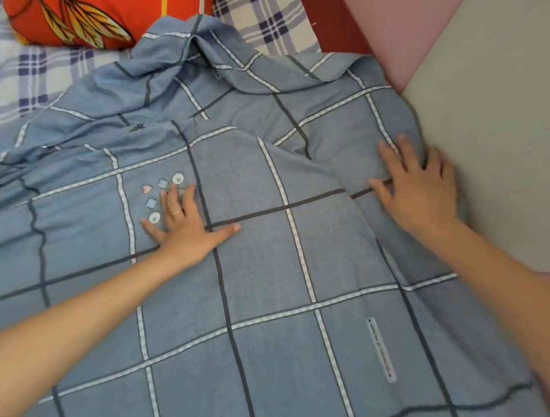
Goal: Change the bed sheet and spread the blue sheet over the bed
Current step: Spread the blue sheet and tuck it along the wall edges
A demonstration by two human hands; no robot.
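1. Padded wall panels (503,127) border the bed on the right; a plaid sheet (21,70) and an orange pillow (86,2) lie uncovered at the far left.
2. Blue sheet (292,308) covers the near and middle bed; its far edge is bunched just short of the pillow.
3. Left hand (186,227) lies flat with straight fingers, likely anchoring the smoothed centre.
4. Right hand (416,193) presses spread fingers on the fold beside the wall, gripping nothing.
5. Grid lines run near-to-far, leaning left; the sheet's long axis cannot be told.

On your right you face a wall of padded panels, a grey-beige panel (505,111) beside a pink panel (396,30), with a dark red strip (325,18) next to the pink one at the head of the bed (18,69), where an orange leaf-print pillow (86,2) lies in soft, even light.
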